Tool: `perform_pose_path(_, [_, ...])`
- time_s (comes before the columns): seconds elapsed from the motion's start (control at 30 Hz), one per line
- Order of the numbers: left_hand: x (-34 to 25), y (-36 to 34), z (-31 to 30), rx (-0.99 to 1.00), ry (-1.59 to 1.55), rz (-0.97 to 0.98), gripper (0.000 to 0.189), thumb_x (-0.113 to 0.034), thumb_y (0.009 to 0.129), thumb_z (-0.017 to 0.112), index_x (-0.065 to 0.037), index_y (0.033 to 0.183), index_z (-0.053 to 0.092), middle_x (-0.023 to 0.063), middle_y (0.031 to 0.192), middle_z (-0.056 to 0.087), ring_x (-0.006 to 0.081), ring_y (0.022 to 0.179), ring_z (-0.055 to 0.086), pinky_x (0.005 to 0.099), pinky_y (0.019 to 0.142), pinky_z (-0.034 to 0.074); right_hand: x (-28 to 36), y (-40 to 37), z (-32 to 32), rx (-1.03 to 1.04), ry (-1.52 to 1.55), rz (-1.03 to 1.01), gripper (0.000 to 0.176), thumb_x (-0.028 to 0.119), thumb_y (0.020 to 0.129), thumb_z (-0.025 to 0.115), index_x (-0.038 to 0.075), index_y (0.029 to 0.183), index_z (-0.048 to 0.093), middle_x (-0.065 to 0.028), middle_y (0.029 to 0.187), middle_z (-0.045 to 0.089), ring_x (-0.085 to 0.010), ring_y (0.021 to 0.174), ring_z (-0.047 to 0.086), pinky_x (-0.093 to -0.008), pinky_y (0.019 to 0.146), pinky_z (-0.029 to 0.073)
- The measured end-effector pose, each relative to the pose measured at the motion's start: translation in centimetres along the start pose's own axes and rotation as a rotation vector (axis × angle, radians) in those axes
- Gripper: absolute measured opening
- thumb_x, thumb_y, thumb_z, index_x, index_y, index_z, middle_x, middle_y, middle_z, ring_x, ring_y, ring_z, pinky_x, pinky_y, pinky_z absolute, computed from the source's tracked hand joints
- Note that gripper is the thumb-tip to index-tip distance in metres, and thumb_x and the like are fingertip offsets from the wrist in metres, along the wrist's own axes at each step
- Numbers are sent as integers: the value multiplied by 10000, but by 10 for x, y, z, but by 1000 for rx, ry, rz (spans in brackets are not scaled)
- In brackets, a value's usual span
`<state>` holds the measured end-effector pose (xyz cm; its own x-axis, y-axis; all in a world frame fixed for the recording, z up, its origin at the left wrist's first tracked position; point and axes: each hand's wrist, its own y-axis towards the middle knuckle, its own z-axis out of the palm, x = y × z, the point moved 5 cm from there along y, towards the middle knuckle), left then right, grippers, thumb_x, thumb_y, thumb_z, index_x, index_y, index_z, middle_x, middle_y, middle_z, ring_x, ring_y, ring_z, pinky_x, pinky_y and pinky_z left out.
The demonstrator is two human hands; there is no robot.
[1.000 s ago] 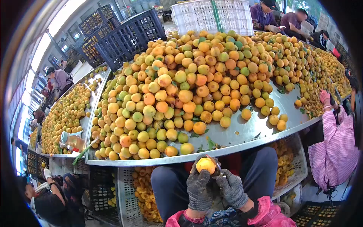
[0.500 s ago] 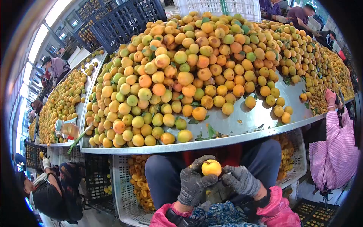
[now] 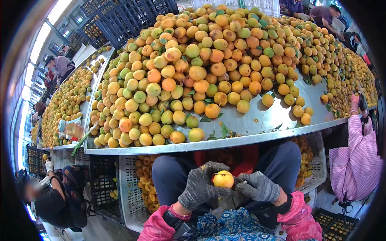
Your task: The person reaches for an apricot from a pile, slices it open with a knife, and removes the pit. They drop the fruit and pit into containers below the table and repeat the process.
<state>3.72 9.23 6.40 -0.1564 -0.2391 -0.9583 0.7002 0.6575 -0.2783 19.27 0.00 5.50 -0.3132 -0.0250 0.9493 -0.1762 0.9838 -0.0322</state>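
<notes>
You are holding an apricot [image 3: 223,179] low in front of your lap, just below the front edge of the metal table [image 3: 257,132]. Your left hand [image 3: 200,188] is grasping it. The gloved fingers [image 3: 215,166] are curling over the top and far side of the fruit, the thumb is lying beneath it, and its yellow face is showing between them. Your right hand [image 3: 259,187] is sitting just beside the fruit on its right. Its fingers are curling shut, with the fingertips [image 3: 243,185] touching or all but touching the skin. A thin dark strip [image 3: 237,182] is showing between those fingertips and the apricot. It is too small to tell what it is, or whether the fingers are gripping it.

The heap of apricots [image 3: 201,68], yellow, orange and green, is covering most of the table above your hands, with loose leaves lying at its near edge. A bottle [image 3: 72,129] is lying at the table's left end. A white crate [image 3: 132,193] with cut fruit is standing under the table by your left knee. A co-worker's pink checked sleeve [image 3: 356,160] is reaching up to the table at your right, and another person [image 3: 60,197] is crouching at the lower left. Dark crates [image 3: 124,20] are standing behind the heap.
</notes>
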Motion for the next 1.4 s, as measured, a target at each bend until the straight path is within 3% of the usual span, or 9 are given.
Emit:
perform_pose_path(0.3, [2, 5, 5, 31, 272, 35, 628, -155, 522, 909, -21, 1071, 634, 65, 1060, 649, 137, 1006, 586, 317, 907, 477, 4, 3, -19, 175, -309, 19, 292, 300, 887, 571, 29, 984, 619, -190, 627, 582, -367, 589, 598, -436, 539, 467])
perform_pose_path(0.47, [-14, 6, 20, 221, 954, 350, 497, -255, 585, 870, -67, 985, 643, 108, 967, 628, 273, 997, 600, 381, 897, 477, 9, 8, -5, 280, -455, 22, 316, 328, 887, 561, 43, 1008, 623, -160, 582, 559, -342, 522, 581, -433, 480, 455])
perform_pose_path(0.57, [-22, 12, 26, 298, 1062, 403, 499, -298, 622, 842, -76, 1012, 625, 131, 975, 609, 352, 969, 581, 396, 880, 485, 15, 9, 5, 274, -574, 31, 388, 337, 872, 578, 51, 1135, 586, -134, 541, 534, -322, 459, 560, -433, 425, 437])
perform_pose_path(0.7, [-42, 4, 9, -92, 992, 265, 617, -295, 656, 826, -51, 1159, 566, 115, 1034, 619, 277, 1018, 595, 387, 907, 473, 13, 2, 3, -49, -692, 72, 652, 337, 842, 615, 45, 1382, 396, -112, 564, 557, -277, 452, 563, -406, 435, 430])
perform_pose_path(0.8, [0, -13, 15, 69, -136, -39, 620, -299, 820, 721, -7, 1297, 455, 148, 1163, 595, 221, 1097, 574, 323, 911, 461, 9, -7, 10, -269, -464, -13, 724, 246, 808, 676, 37, 1419, 349, -114, 533, 525, -277, 457, 566, -395, 439, 422])
perform_pose_path(0.83, [-3, -17, 17, 29, 131, 104, 545, -317, 866, 675, -2, 1267, 482, 110, 1082, 621, 171, 1017, 586, 304, 860, 475, 6, -9, 15, -267, -470, -17, 724, 246, 808, 676, 37, 1419, 349, -114, 533, 525, -277, 457, 566, -395, 439, 422])
perform_pose_path(1.03, [10, -26, 27, -238, -99, 21, 402, -292, 847, 683, 5, 1103, 595, 103, 980, 648, 155, 899, 618, 309, 804, 503, 5, -16, 31, -285, -481, -9, 777, 287, 812, 685, 48, 1443, 300, -123, 548, 534, -279, 461, 570, -397, 441, 427])
perform_pose_path(1.1, [11, -24, 25, -303, 350, 227, 393, -192, 766, 762, 5, 1062, 594, 99, 977, 643, 160, 886, 626, 309, 779, 518, 10, -15, 28, -230, -496, 34, 782, 309, 818, 675, 50, 1447, 290, -122, 554, 540, -278, 464, 574, -396, 442, 430])
perform_pose_path(1.4, [9, -24, 30, -433, 150, 266, 493, -186, 709, 815, -31, 1109, 571, 103, 940, 652, 214, 849, 652, 325, 765, 531, 5, -7, 36, -219, -471, -10, 809, 354, 827, 643, 43, 1458, 244, -133, 579, 563, -300, 484, 586, -414, 457, 444])
